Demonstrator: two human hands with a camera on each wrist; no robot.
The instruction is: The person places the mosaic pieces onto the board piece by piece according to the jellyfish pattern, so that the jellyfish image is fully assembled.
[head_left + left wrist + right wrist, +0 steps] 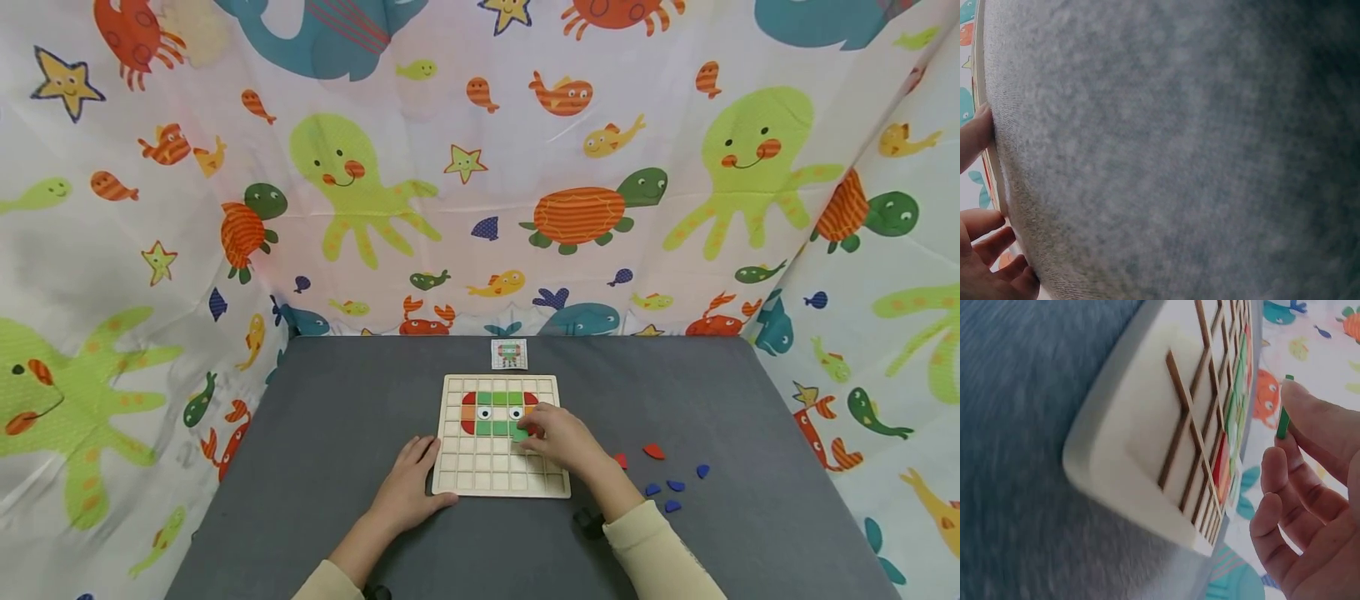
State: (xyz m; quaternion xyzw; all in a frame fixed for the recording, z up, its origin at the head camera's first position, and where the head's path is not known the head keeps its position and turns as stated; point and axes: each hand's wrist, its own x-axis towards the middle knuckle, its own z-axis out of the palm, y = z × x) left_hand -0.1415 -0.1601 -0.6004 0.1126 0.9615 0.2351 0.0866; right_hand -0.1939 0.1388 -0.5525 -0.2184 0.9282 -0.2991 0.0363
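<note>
A pale wooden grid board (465,482) lies flat on the grey table, with red, orange and green tiles and two eye tiles (484,412) forming a rounded shape in its upper part. My left hand (408,483) rests against the board's lower left corner, fingers along the left edge and thumb by the front edge. Between thumb and fingertips my right hand (564,440) pinches a small green tile (1284,415), held over the board just below the right eye tile. In the right wrist view the tile stands on edge, apart from the grid.
Behind the board lies a small picture card (509,354) showing a similar figure on a grid. To the right, two red pieces (654,452) and several blue pieces (676,486) lie loose on the grey table (360,383). A sea-animal curtain (465,233) surrounds the table.
</note>
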